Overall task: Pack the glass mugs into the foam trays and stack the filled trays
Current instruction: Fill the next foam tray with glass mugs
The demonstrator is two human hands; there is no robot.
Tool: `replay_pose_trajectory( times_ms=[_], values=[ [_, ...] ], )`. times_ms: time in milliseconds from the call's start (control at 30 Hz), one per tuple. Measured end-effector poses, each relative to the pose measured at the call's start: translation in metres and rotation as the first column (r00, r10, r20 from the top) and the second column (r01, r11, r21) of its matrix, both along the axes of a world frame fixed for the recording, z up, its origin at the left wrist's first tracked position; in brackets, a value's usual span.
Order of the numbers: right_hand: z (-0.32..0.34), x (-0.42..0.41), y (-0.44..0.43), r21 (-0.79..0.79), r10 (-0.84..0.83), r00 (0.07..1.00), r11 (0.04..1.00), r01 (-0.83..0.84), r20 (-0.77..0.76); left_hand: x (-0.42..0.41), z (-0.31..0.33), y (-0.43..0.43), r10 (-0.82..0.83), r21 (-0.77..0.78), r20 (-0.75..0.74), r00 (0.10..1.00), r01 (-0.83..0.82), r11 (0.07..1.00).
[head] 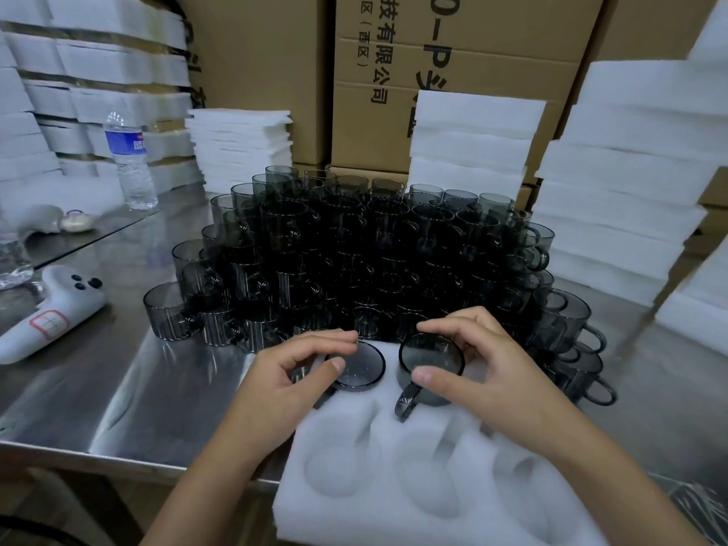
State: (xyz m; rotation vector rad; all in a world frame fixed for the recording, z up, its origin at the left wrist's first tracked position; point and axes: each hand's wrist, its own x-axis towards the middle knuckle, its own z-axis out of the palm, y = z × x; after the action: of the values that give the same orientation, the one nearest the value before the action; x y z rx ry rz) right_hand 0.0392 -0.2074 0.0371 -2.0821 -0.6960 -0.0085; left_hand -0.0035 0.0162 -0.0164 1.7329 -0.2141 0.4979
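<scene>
Foam tray (394, 486) holds two mugs in its far pockets, left hand (283, 372) pinching one mug (360, 364), right hand (484, 360) the other (431, 354); misaligned handles could jam or tip them.

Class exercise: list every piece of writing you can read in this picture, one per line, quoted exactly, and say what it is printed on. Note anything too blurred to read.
"技有限公司": printed sideways on the middle cardboard box, cut off at the top.
"(西区)": smaller print beside it on the same box.
"0-P": large print further right on that box; the characters below it are partly hidden by the foam stack.
Water bottle label: blue with print, too blurred to read.
White controller's red-bordered sticker: unreadable.
</scene>
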Motion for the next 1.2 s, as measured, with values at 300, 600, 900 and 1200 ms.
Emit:
replay_pose_trajectory(
  times_ms=[300, 600, 900, 1200],
  values=[
    [-0.002, 0.002, -0.001, -0.116, -0.027, 1.0, 0.993, 0.026, -0.008, 0.001, -0.001, -0.001, 0.001, -0.003, -0.005, 1.0, -0.001, 1.0],
    [-0.005, 0.006, -0.002, -0.307, 0.006, 0.994, 0.951, 0.028, 0.109, 0.001, 0.0, -0.001, 0.009, 0.006, -0.005, 1.0, -0.009, 1.0],
    [0.02, 0.049, -0.003, -0.41, -0.034, 0.968, 0.902, 0.137, 0.25, 0.002, 0.001, -0.001, -0.002, -0.014, -0.013, 1.0, 0.002, 1.0],
    [0.015, 0.067, -0.002, -0.529, 0.047, 0.998, 0.848, -0.021, 0.036, 0.001, 0.002, -0.002, 0.003, -0.027, -0.011, 1.0, -0.003, 1.0]
  ],
)
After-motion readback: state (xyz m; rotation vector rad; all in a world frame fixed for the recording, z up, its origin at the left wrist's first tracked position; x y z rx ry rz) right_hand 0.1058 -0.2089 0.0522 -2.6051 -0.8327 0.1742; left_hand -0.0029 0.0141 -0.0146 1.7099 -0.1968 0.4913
